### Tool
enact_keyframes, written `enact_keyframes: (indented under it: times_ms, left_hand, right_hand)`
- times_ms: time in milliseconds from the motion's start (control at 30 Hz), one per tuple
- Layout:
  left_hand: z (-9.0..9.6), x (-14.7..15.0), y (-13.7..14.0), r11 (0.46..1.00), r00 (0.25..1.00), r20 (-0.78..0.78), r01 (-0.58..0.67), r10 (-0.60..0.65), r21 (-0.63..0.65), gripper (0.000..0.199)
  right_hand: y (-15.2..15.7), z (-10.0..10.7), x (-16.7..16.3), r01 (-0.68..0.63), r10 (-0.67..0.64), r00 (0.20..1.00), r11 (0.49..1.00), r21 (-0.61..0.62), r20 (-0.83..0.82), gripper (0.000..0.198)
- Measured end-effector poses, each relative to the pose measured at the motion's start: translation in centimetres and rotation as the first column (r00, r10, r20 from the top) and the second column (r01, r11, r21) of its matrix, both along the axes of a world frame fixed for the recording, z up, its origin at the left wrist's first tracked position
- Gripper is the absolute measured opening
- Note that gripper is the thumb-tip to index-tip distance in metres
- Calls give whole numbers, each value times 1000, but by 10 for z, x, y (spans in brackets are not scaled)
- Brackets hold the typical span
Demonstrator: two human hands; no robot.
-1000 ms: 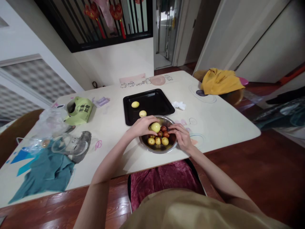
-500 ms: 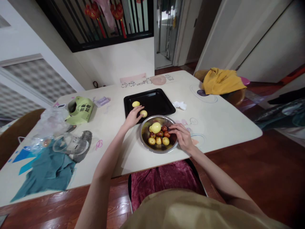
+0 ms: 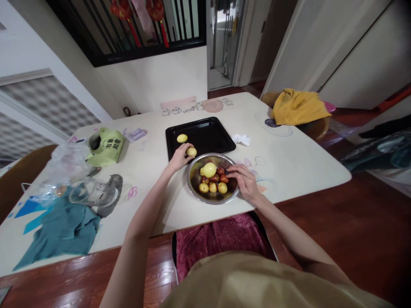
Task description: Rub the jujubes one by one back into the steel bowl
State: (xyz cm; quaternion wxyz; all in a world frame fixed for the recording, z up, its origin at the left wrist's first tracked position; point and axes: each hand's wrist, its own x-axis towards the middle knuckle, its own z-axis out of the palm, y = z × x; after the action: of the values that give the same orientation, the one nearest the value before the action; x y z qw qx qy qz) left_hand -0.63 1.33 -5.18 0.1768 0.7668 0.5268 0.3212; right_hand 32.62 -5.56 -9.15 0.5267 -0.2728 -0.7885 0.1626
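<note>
Olive-tan top, plain, softly creased; bare forearms; slim bare fingers

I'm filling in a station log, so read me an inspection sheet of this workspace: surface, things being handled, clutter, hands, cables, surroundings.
Surface: white table, with coloured drawings on it.
Things handled: metal bowl holding round yellow items and reddish-brown items; black tray with two yellow items.
Clutter: green box, clear plastic bag, teal cloth, crumpled white tissue.
Left hand: at the tray's nearer yellow item; grip unclear.
Right hand: at the bowl's right rim; grip unclear.
Cables: dark looped cord beyond the table's far edge; kind unclear.
Surroundings: yellow cloth over a chair, red hanging ornaments, reddish floor.
</note>
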Motion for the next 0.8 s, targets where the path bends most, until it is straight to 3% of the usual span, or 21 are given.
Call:
enact_keyframes:
  times_ms: [133,233,367,467,600,800]
  left_hand:
    - [5,2,0,995,994,68,-89,86,40,39]
    - [20,10,-6,987,982,167,-113,93,116,41]
    - [51,36,-29,972,979,200,-1,-47,234,43]
    - [66,61,-49,962,972,164,127,-170,243,43]
    - [62,85,-64,942,948,112,274,-299,193,43]
    - [41,99,-67,923,923,85,364,-375,124,36]
  right_hand:
    - [0,1,0,-3,3,1000,1000,8,-7,44]
    - [0,1,0,2,-2,1000,1000,6,3,45]
    - [0,0,0,0,0,1000,1000,2,5,46]
    - [0,0,1,-3,3,1000,1000,-1,9,46]
    - [-2,4,0,20,-20,1000,1000,-11,19,45]
    - [-2,6,-1,43,-43,999,998,37,-6,37]
